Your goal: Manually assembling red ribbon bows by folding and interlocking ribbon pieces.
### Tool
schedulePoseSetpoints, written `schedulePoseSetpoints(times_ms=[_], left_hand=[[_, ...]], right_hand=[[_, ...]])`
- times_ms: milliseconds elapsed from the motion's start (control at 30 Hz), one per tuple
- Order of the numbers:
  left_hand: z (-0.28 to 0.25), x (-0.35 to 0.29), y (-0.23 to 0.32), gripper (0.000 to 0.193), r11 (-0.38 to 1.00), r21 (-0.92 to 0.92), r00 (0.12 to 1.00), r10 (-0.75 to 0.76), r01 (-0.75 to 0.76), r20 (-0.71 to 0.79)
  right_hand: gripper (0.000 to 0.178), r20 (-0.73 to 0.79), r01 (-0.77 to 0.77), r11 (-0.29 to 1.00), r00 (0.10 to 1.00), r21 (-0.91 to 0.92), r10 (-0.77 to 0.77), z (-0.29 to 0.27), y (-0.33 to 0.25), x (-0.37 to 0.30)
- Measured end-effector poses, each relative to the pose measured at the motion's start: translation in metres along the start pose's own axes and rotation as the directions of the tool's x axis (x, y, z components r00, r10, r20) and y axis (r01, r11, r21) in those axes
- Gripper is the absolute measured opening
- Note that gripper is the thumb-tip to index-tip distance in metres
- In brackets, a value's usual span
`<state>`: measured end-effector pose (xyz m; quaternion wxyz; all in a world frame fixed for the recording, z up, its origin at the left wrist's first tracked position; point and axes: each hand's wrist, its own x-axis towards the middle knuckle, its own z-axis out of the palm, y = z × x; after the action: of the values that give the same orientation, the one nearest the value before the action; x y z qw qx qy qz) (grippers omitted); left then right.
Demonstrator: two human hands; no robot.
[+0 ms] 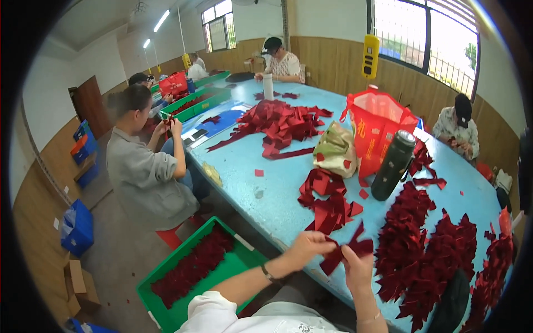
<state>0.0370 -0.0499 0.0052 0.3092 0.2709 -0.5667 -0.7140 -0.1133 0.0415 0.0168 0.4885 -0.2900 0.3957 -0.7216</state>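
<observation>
Above the near edge of the blue table, both hands hold a dark red ribbon bow. My left hand has fingertips pinched at the bow's left side. My right hand grips it near the middle with the thumb up, and its other fingers are partly hidden. Just beyond them lies a loose heap of red ribbon pieces. To the right of my hands are dense rows of dark red bows. Below my left forearm, a green tray holds another row of dark red bows.
On the blue table stand a dark green bottle, a red bag, a gold-coloured bag and a white bottle. A large ribbon heap lies farther off. A co-worker in grey sits at left; others sit around the table.
</observation>
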Motion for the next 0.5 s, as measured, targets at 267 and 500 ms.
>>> schedulePoseSetpoints(times_ms=[267, 500], left_hand=[[-0.081, -0.001, 0.06, 0.011, 0.984, -0.171, 0.987, -0.069, 0.044, -0.145], [-0.038, 0.016, 0.05, 0.014, 0.988, 0.115, 0.988, 0.117, -0.105, -0.102]], right_hand=[[0.028, 0.212, 0.089, 0.988, 0.975, -0.125, -0.061, 0.058, 0.043, 0.059], [0.023, 0.093, 0.069, 0.991, 0.994, -0.111, -0.059, 0.035, 0.021, 0.043]])
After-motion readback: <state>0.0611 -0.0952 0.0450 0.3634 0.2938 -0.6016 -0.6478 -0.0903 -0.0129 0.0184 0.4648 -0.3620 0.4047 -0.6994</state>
